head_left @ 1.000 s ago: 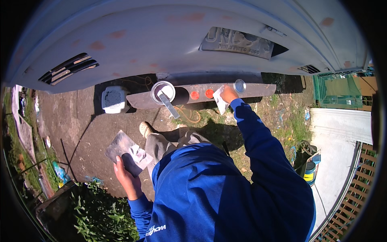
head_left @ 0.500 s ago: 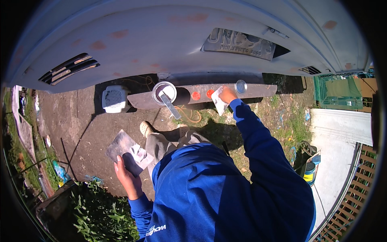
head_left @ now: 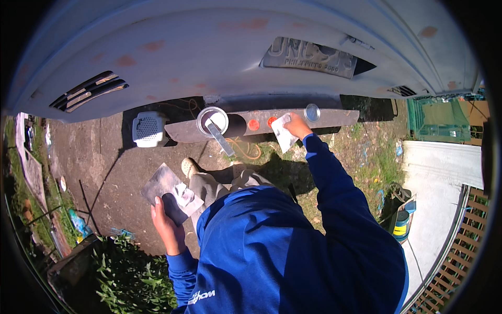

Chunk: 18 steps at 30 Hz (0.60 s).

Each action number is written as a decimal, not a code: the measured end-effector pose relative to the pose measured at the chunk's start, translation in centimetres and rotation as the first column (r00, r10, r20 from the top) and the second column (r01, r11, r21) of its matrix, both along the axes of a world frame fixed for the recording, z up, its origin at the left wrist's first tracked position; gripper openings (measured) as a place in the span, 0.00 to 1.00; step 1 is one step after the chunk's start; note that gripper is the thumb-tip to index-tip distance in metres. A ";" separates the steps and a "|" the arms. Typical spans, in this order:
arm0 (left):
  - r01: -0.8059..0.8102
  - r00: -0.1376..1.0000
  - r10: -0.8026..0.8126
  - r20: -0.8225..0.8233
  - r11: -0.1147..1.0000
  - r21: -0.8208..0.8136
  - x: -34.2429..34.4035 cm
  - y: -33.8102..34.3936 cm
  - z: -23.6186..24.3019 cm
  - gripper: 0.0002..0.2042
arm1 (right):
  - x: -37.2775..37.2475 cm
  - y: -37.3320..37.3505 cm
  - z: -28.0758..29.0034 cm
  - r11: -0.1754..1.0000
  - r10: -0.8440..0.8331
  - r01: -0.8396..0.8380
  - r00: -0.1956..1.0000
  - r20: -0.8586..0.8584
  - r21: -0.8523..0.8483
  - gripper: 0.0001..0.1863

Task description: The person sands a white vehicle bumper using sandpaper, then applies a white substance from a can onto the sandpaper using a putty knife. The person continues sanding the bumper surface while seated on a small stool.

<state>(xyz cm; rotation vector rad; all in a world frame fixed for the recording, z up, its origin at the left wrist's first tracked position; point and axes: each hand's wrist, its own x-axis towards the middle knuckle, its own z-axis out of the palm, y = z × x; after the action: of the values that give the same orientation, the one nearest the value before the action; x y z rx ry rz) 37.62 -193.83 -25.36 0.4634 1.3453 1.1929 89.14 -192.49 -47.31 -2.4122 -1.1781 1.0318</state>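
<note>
My right hand (head_left: 298, 125) reaches forward and grips a white flat scraper (head_left: 282, 135), which rests against the grey bumper (head_left: 183, 133) beside two red reflectors (head_left: 253, 124). My left hand (head_left: 166, 225) is low at my side. It holds a flat metal mixing board (head_left: 167, 186) smeared with pale filler. An open round tin (head_left: 212, 120) stands on the bumper with a flat stick (head_left: 222, 140) leaning out of it. The tin's lid (head_left: 312, 112) lies just right of my right hand.
The pale vehicle body (head_left: 209, 52), with reddish primer spots and a number plate (head_left: 308, 57), fills the top. A white grilled box (head_left: 149, 128) sits left of the bumper, with orange cord (head_left: 248, 149) below it. Plants (head_left: 130, 277) are lower left. A bucket (head_left: 401, 225) and fence (head_left: 460, 246) are right.
My right hand has shifted the white scraper only slightly against the bumper. My left hand and the board have stayed where they were.
</note>
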 end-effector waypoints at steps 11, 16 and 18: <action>0.120 0.989 -0.120 0.087 0.993 0.004 2.9 1.5 -1.0 0.17 | 1.2 -1.7 4.1 0.996 -0.040 0.041 0.999 -0.022 0.082 0.25; 0.166 0.984 -0.167 0.067 0.986 0.016 2.6 1.0 -0.9 0.19 | 0.3 -1.4 0.2 0.995 -0.064 0.059 0.996 0.058 0.081 0.24; 0.153 0.987 -0.153 0.043 0.988 0.010 2.6 0.8 -0.6 0.21 | -0.5 -1.1 0.6 0.998 -0.040 0.035 0.993 0.110 0.050 0.26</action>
<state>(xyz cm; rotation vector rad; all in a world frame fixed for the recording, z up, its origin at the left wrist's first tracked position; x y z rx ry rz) 40.19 -193.02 -25.96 0.5325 1.2459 1.0749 88.65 -193.59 -46.76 -2.4722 -1.1743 0.8582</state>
